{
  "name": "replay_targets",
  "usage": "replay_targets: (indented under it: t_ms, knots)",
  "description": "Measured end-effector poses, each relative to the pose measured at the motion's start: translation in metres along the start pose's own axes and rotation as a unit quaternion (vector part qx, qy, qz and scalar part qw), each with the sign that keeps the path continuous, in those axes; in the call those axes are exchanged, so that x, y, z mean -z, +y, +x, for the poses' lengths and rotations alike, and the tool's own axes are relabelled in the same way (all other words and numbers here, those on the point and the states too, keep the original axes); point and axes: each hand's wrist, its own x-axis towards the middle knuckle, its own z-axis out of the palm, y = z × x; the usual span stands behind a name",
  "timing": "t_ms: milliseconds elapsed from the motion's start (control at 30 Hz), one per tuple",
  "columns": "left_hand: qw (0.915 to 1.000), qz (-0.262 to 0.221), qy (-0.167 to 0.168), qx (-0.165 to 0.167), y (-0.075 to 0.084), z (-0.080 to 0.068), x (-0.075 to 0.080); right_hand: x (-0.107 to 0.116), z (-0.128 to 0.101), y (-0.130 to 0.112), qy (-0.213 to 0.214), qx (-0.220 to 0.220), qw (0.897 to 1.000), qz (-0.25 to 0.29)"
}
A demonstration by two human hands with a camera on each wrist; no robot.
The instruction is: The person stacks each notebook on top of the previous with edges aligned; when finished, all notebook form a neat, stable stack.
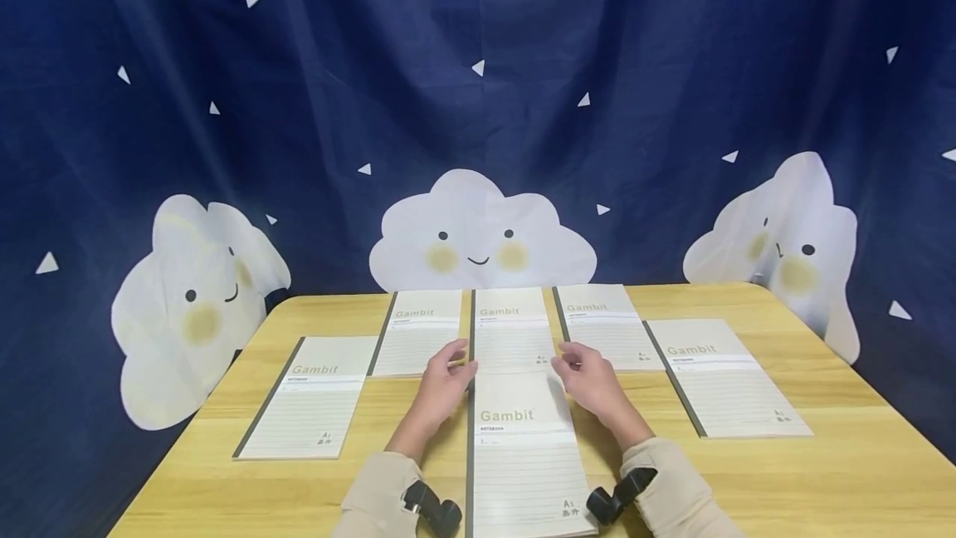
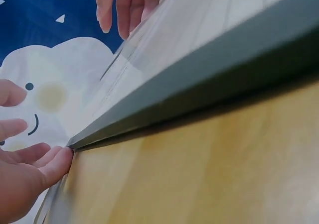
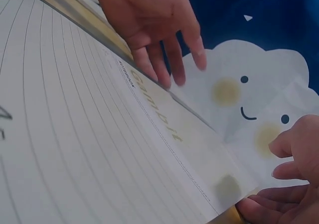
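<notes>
A pale notebook [image 1: 523, 463] with a dark spine and "Gambit" lettering lies nearest the person. Its upper edge meets the lower part of another such notebook [image 1: 511, 347]; whether they overlap I cannot tell. My left hand [image 1: 442, 384] is at the near notebook's upper left corner, fingers loosely bent. In the left wrist view, a digit of that hand [image 2: 27, 171] touches the end of the dark spine [image 2: 164, 97]. My right hand [image 1: 595, 384] is by the upper right corner, fingers relaxed; in the right wrist view its lower fingers [image 3: 264, 204] are at the corner.
Two matching notebooks lie at left, one front [image 1: 309, 397] and one behind [image 1: 420, 335]. Two more lie at right, one behind [image 1: 605, 326] and one farther right [image 1: 728, 380]. The wooden table [image 1: 821, 471] ends before a blue curtain [image 1: 478, 106] with clouds. Each wrist wears a black camera.
</notes>
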Motion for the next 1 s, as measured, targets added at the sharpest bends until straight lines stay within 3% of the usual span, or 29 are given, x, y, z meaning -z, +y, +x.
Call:
replay_targets:
  t_ms: [233,567,800,1000]
  knots:
    - [0.9983,-0.042,0.031,0.025,-0.006,0.002,-0.001,0.001,0.001,0.0,0.003,0.008,1.0,0.006]
    - [0.9967,-0.054,0.024,0.055,-0.007,-0.003,0.0,0.004,-0.001,-0.002,0.001,0.005,1.0,0.021]
    - [0.9941,-0.091,-0.036,0.045,-0.006,-0.004,0.002,0.008,-0.001,-0.001,0.004,0.002,1.0,0.017]
    - [0.9854,-0.126,-0.093,0.066,-0.003,-0.006,0.003,0.011,0.0,-0.001,0.009,0.0,1.0,0.02]
